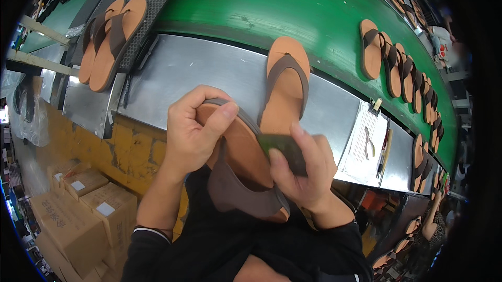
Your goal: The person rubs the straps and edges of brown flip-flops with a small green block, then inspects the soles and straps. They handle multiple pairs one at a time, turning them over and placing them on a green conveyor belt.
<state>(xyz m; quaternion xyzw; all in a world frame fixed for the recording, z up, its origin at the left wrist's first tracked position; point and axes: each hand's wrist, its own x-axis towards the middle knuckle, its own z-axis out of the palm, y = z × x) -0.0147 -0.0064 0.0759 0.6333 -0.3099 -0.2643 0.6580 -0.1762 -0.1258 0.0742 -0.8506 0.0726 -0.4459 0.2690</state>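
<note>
At your far left, cardboard boxes (70,224) are stacked low, and above them a pair of brown sandals (108,52) lies side by side. Your left hand (194,131) has its grip closed on the far end of the held sandal (243,148), which is tilted in front of your torso, strap toward you. Beyond it, another sandal (285,99) lies on the metal surface (180,67). Your right hand (311,169) has a narrow grip, pinching a dark flat block (292,155) at the held sandal's right edge. Farther right come pliers (369,143) on a printed sheet (355,143), then a row of sandals (394,70) along the green belt (334,47).
</note>
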